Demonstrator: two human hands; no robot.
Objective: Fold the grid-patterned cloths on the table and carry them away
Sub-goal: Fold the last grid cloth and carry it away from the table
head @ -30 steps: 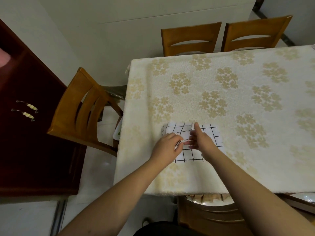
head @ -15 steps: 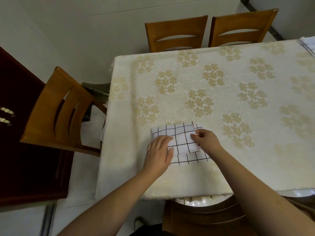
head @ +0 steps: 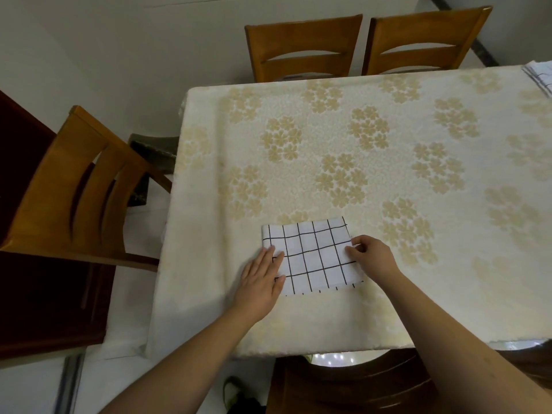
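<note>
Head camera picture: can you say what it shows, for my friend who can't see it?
Two hands work on a folded grid-patterned cloth on a table with a flowered tablecloth: the left hand lies flat on its left edge and the right hand pinches its right edge. Wooden chairs stand around the table.

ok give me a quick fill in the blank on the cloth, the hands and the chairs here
1. The left hand lies ____ on the folded grid cloth.
2. The right hand pinches the cloth's ____ edge.
3. Behind the table's far edge stand ____ wooden chairs.
4. A second grid cloth lies at the table's far ____ corner.

Missing words: flat; right; two; right
</note>
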